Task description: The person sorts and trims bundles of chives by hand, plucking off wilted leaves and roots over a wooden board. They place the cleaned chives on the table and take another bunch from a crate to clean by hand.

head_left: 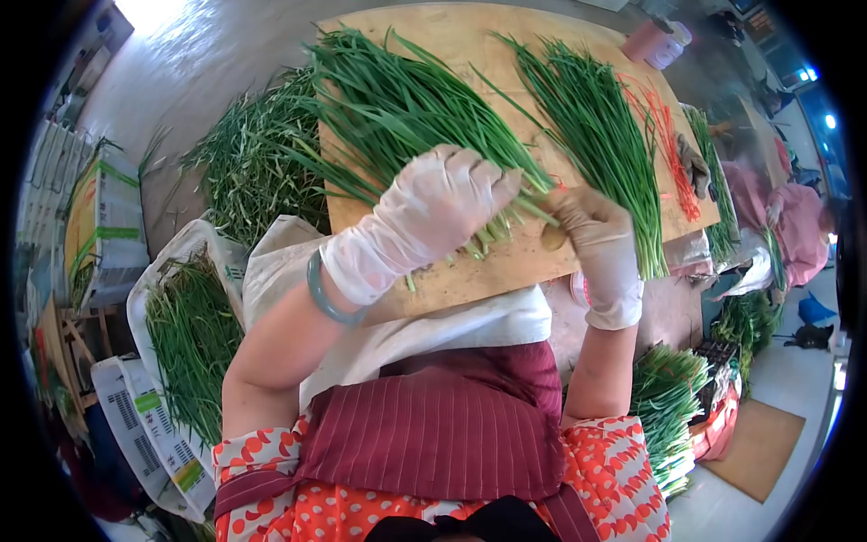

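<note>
A loose pile of long green garlic chives (406,99) lies on the wooden board, its pale stem ends toward me. My left hand (438,203), in a thin white glove, is closed around a few chive stalks above the near end of this pile. Just right of it, my right hand (591,235), gloved too, has its fingers pinched at the cut ends of those same stalks. Part of the fingertips is hidden. A second, neater bunch of chives (591,126) lies on the board beyond my right hand.
Red ties (664,135) and a dark glove (693,167) lie at the board's right edge, a pink container (657,42) at its far corner. Chives fill a white crate (144,303) at left; cut leaves (257,149) heap behind it. A person in pink (799,235) is at right.
</note>
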Demonstrator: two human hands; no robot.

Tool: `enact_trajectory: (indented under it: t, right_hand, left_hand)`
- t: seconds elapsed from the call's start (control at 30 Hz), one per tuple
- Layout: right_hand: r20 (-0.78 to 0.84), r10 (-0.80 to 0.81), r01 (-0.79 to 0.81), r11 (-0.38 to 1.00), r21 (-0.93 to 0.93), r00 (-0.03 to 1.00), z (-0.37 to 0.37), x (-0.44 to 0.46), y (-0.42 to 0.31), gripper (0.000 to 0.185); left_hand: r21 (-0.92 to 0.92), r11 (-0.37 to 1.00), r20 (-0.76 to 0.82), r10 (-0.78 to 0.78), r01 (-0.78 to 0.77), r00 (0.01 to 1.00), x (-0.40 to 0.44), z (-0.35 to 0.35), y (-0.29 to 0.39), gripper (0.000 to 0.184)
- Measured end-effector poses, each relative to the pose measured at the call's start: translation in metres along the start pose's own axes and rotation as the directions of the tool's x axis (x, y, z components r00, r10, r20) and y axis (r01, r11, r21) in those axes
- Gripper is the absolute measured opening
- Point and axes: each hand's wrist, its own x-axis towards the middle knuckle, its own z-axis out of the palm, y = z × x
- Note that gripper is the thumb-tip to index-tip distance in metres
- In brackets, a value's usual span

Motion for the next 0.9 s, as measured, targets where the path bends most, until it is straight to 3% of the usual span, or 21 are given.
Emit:
enact_trajectory:
  t: [0.1,0.13,0.17,0.23,0.3,0.33,0.37,0.43,0.5,0.53,0.57,0.63,0.7,0.77,0.83,0.9]
  right_hand:
    - [-0.300,-0.234,0.291,0.944,0.159,0.925,0.012,0.001,-0.006,0.021]
    - [-0.293,-0.230,0.285,0.945,0.161,0.928,0.018,0.000,-0.013,0.021]
    - [-0.411,-0.337,0.453,0.862,0.226,0.847,0.026,0.000,-0.022,0.021]
    - [-0.531,-0.417,0.613,0.744,0.266,0.737,0.028,0.000,-0.033,0.021]
    - [-0.451,-0.407,0.527,0.831,0.177,0.795,0.024,-0.002,-0.036,0.018]
    - [-0.441,-0.387,0.487,0.863,0.137,0.810,0.025,0.006,-0.025,0.017]
    - [-0.432,-0.366,0.445,0.890,0.095,0.824,0.026,0.013,-0.014,0.016]
    - [-0.266,-0.179,0.221,0.966,0.137,0.947,0.025,0.025,0.014,0.015]
    - [-0.292,-0.159,0.191,0.978,0.084,0.943,0.018,0.031,0.035,0.014]
    - [-0.324,-0.141,0.159,0.987,0.031,0.935,0.015,0.033,0.040,0.014]
    - [-0.316,-0.138,0.155,0.987,0.031,0.939,0.014,0.035,0.036,0.014]
    - [-0.606,-0.082,0.361,0.863,0.354,0.791,0.011,0.038,0.025,0.016]
    - [-0.599,-0.158,0.433,0.832,0.348,0.785,0.008,0.034,0.021,0.016]
    - [-0.391,-0.403,0.457,0.888,0.053,0.828,0.026,0.033,0.008,0.012]
    - [-0.047,-0.604,0.601,0.797,-0.060,0.796,0.068,0.047,0.029,0.017]
    - [0.129,-0.479,0.469,0.707,-0.529,0.868,0.104,0.051,0.056,0.027]
  left_hand:
    - [0.052,0.999,0.021,0.004,-0.005,1.000,0.018,-0.028,-0.015,0.031]
    - [0.115,0.993,-0.072,0.011,-0.003,0.997,0.027,-0.040,-0.020,0.030]
    - [0.179,0.984,-0.164,0.027,0.003,0.986,0.036,-0.051,-0.024,0.029]
    - [0.189,0.982,-0.226,0.016,0.028,0.974,0.048,-0.064,-0.030,0.027]
    - [0.073,0.995,-0.309,-0.036,0.062,0.950,0.052,-0.067,-0.036,0.029]
    - [-0.055,0.992,-0.248,-0.127,0.117,0.960,0.047,-0.055,-0.037,0.030]
    - [-0.055,0.991,-0.248,-0.130,0.120,0.960,0.036,-0.035,-0.039,0.030]
    - [-0.352,0.919,-0.126,-0.236,0.179,0.964,0.006,0.012,-0.042,0.031]
    - [-0.505,0.824,0.035,-0.276,0.255,0.961,-0.020,0.032,-0.035,0.039]
    - [-0.497,0.821,0.041,-0.301,0.280,0.953,-0.029,0.032,-0.032,0.045]
    - [-0.496,0.819,0.045,-0.308,0.289,0.950,-0.038,0.026,-0.032,0.045]
    - [-0.451,0.745,0.021,-0.541,0.491,0.841,-0.058,0.011,-0.039,0.037]
    - [-0.397,0.708,0.074,-0.610,0.584,0.789,-0.086,0.009,-0.044,0.035]
    - [-0.301,0.778,0.236,-0.500,0.552,0.833,-0.107,0.017,-0.041,0.033]
    - [-0.285,0.786,0.209,-0.507,0.548,0.836,-0.115,0.025,-0.029,0.032]
    - [-0.240,0.782,0.223,-0.532,0.575,0.817,-0.113,0.026,-0.019,0.034]
